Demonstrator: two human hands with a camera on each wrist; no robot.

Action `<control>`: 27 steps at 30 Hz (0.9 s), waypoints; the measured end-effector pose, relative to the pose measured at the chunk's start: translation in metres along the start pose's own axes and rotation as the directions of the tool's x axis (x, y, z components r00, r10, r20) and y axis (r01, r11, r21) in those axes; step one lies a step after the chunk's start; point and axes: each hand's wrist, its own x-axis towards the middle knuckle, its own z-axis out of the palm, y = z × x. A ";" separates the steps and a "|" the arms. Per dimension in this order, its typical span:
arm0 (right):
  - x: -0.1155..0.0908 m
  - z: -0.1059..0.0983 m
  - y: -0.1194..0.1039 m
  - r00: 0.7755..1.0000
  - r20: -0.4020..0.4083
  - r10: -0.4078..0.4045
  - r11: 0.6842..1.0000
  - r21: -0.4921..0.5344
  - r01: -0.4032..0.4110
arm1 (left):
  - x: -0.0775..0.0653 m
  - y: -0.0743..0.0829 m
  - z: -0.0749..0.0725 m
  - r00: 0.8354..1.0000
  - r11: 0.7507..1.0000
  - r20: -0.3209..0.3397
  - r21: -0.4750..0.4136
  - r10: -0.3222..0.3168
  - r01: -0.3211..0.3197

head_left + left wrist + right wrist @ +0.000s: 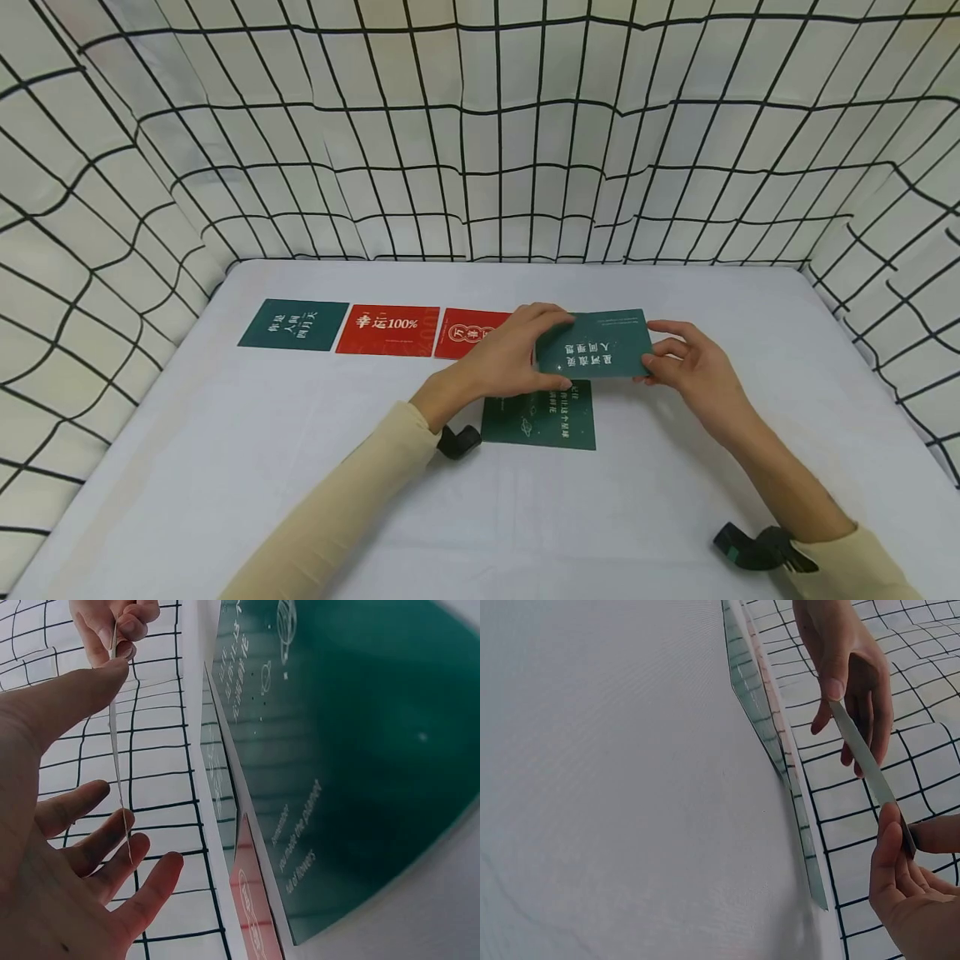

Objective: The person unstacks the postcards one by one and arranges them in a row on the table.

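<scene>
Both sleeves enter from the near edge. Left hand (504, 354) pinches the left end of a green card (596, 343), thumb on top, fingers beneath; right hand (693, 367) pinches its right end. Card held above the white table (225, 467), over a second green card (542, 419). Row behind: green card at far left (294, 324), red card (388, 331), second red card (468, 332) partly hidden

A white table (225, 500) stands enclosed on three sides by white cloth (480, 125) printed with a black grid. The cloth hangs creased. Lighting is even, without hard shadows.
</scene>
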 end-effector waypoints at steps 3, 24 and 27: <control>0.001 -0.003 -0.001 1.000 -0.018 -0.013 1.000 -0.004 0.013 | 0.004 0.001 0.000 1.000 1.000 -0.014 -0.006 0.008 -0.008; 0.009 -0.031 0.007 0.992 -0.116 0.051 0.996 0.085 -0.041 | 0.025 0.006 0.003 0.997 0.999 -0.061 0.004 -0.051 0.051; 0.010 -0.034 0.006 0.991 -0.117 0.059 0.996 0.077 -0.050 | 0.027 0.005 0.003 0.997 0.998 -0.059 0.009 -0.055 0.056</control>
